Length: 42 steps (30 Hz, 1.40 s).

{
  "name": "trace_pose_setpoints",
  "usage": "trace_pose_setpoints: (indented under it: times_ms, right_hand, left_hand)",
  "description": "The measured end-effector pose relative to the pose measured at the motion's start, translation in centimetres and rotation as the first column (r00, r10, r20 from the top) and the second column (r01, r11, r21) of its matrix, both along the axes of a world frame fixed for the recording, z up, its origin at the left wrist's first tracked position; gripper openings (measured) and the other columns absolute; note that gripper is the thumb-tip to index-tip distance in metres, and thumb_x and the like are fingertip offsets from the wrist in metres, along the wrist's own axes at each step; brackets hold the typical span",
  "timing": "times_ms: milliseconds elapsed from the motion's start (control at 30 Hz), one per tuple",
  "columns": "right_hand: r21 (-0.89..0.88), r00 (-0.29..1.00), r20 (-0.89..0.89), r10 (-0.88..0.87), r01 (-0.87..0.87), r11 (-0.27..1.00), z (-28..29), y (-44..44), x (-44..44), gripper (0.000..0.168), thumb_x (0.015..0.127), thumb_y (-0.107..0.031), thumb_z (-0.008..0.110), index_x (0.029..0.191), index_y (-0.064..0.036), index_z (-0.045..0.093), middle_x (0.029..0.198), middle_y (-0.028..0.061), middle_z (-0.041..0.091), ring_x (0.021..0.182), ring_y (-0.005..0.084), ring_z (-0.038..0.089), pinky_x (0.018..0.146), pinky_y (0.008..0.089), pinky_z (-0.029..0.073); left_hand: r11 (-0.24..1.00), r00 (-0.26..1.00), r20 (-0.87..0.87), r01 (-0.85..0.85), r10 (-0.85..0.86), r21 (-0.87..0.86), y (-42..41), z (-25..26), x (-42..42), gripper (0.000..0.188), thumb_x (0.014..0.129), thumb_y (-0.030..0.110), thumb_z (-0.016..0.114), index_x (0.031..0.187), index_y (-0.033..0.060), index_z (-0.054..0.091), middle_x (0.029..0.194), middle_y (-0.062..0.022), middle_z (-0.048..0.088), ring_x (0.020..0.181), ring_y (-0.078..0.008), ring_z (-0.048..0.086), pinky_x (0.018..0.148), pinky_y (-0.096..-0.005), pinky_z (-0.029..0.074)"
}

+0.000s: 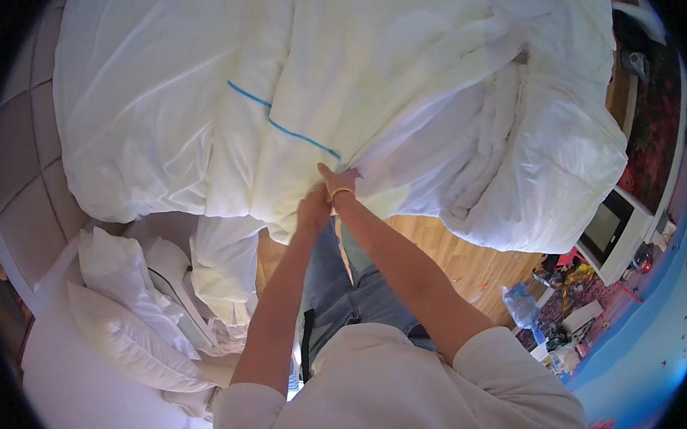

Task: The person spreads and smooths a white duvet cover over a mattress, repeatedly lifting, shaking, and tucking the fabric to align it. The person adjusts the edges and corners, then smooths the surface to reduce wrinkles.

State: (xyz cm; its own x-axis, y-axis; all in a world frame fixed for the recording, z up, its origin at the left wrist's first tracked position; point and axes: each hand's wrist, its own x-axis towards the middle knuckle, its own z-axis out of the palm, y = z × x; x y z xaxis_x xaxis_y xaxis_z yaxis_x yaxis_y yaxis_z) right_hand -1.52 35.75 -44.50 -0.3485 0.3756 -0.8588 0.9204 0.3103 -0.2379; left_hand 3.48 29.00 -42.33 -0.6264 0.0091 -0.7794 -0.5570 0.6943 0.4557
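A large white duvet in its cover spreads over the bed before me, wrinkled and bunched on the right. A thin blue strip, like a zipper or trim, runs in two offset pieces down its middle towards my hands. My left hand grips the cover's near edge. Just above and to the right, touching it, my right hand holds the cloth at the strip's lower end, thumb pointing up and left. A small blue bit shows beside its fingers. The fingertips of both hands are partly hidden.
A padded headboard stands at the left. White pillows lie on a seat or stand at lower left. Wooden floor shows below the bed. At right are a white cabinet, a clear plastic bag and scattered clutter.
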Motion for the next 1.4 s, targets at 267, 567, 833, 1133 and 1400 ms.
trace_pose_setpoints:
  times_ms: [267,567,833,1133,1400]
  right_hand:
    - [-0.437,0.57,-0.095,-0.816,0.713,0.549,-6.0,15.0,8.4,0.03,0.075,-0.023,0.052,0.096,-0.001,0.048,0.09,0.0102,0.053,0.079,0.0244,0.053,0.067,0.0346,0.045]
    - [-0.428,0.476,-0.161,-0.864,0.756,0.496,-3.0,13.9,8.3,0.044,0.068,-0.029,0.061,0.1,-0.002,0.046,0.09,0.0087,0.053,0.077,0.0208,0.053,0.064,0.0287,0.046]
    - [-0.416,0.585,-0.113,-0.803,0.706,0.573,-1.1,8.3,12.0,0.056,0.066,-0.027,0.063,0.109,0.0,0.04,0.097,0.0079,0.05,0.086,0.0201,0.05,0.073,0.0291,0.041]
    - [-0.301,0.89,-0.217,-0.401,0.33,0.895,-4.7,6.0,17.7,0.054,0.064,-0.026,0.063,0.106,0.003,0.044,0.103,0.0078,0.048,0.095,0.018,0.044,0.082,0.0279,0.033]
    - [-0.411,0.696,-0.322,-0.641,0.507,0.757,-0.7,4.6,22.0,0.044,0.064,-0.024,0.063,0.097,0.001,0.05,0.092,0.006,0.054,0.083,0.0163,0.049,0.075,0.0267,0.035]
  left_hand:
    - [0.918,0.961,-0.136,-0.18,0.241,0.354,3.7,2.6,1.7,0.028,0.072,0.017,0.05,0.098,0.0072,0.05,0.082,-0.0115,0.055,0.077,-0.0248,0.053,0.069,-0.0335,0.041]
    - [0.784,0.783,-0.621,-0.397,0.018,-0.477,-16.8,-3.0,-3.4,0.054,0.064,0.019,0.063,0.109,0.0046,0.037,0.102,-0.0125,0.045,0.097,-0.0275,0.04,0.08,-0.0415,0.033]
    - [0.736,0.926,-0.215,-0.377,0.31,-0.562,-19.6,-3.7,-0.7,0.073,0.056,0.044,0.064,0.114,0.0109,0.033,0.112,-0.0136,0.037,0.104,-0.0322,0.034,0.081,-0.0466,0.032]
    - [0.881,0.917,-0.3,-0.355,0.263,-0.314,-24.1,-6.2,3.2,0.069,0.059,0.048,0.06,0.109,0.0052,0.038,0.103,-0.0187,0.046,0.096,-0.0322,0.045,0.078,-0.0414,0.036]
    - [0.942,0.951,0.013,-0.308,0.309,0.135,-27.7,-3.8,5.2,0.042,0.075,0.035,0.049,0.095,-0.0016,0.05,0.084,-0.0084,0.054,0.073,-0.015,0.048,0.069,-0.0285,0.039]
